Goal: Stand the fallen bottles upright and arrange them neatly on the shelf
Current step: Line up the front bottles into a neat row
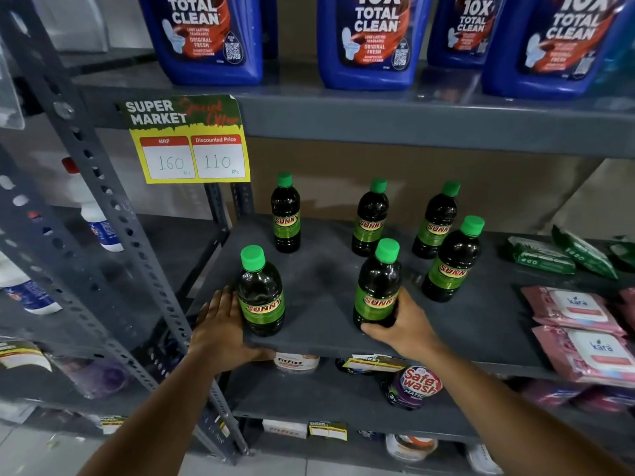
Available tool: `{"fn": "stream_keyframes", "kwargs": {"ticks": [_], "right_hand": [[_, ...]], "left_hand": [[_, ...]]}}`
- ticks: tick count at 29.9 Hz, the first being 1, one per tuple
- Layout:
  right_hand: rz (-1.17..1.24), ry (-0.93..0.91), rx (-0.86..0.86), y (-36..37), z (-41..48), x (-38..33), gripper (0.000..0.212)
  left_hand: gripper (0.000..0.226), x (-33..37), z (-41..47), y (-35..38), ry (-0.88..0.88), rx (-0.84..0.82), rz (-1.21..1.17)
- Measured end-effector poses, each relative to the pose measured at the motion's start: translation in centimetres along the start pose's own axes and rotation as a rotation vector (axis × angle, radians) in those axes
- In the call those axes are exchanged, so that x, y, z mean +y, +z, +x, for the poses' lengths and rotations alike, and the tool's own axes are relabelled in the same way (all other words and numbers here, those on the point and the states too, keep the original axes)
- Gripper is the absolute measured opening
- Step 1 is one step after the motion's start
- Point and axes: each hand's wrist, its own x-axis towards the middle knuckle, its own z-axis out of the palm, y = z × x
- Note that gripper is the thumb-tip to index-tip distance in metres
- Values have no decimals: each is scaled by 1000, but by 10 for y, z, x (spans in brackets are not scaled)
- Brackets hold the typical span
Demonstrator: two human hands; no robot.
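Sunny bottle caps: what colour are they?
Bright green, on the dark plastic Sunny bottles' screw caps; clearest in the head view.

1. Grey metal shelving [343,341] with perforated uprights [103,207] fills the view, in several tiers.
2. A brown backing board [343,173] closes the rear of the middle tier.
3. Pale floor tiles [31,451] show at lower left.
4. Lighting is soft and even.
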Motion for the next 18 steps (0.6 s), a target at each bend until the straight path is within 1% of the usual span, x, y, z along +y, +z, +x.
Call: {"fn": "stream_keyframes", "kwargs": {"ticks": [3, 9, 10, 11, 12, 13, 14, 15, 16, 17, 18], "right_hand": [[6, -5, -38, 1, -14, 4, 70], [30, -17, -42, 2, -19, 3, 73], [43, -28, -62, 1, -21, 3, 78], [89, -57, -76, 1, -22, 5, 88], [160, -93, -41, 0, -25, 9, 100], [237, -127, 63, -2, -27, 10, 107], [292, -149, 231, -7, -28, 11, 105], [322, -159, 414, -15, -27, 14, 98], [323, -138, 575, -26, -21, 16, 93], [315, -78, 675, -40, -12, 21, 94], [305, 0, 699, -55, -1, 24, 97]], "left_hand": [[163, 0, 0, 0, 6, 4, 2], [163, 1, -1, 0, 10, 5, -5], [163, 1, -1, 0, 12, 8, -6], [163, 1, -2, -1, 13, 8, -9], [163, 2, -2, -1, 15, 8, -12], [163, 2, -2, -1, 17, 6, -17], [163, 2, -2, -1, 15, 4, -17], [162, 1, -2, -1, 13, 2, -14], [161, 1, -2, -1, 12, 0, -7], [160, 1, -2, -1, 12, -3, 1], [160, 1, -1, -1, 11, -7, 7]]}}
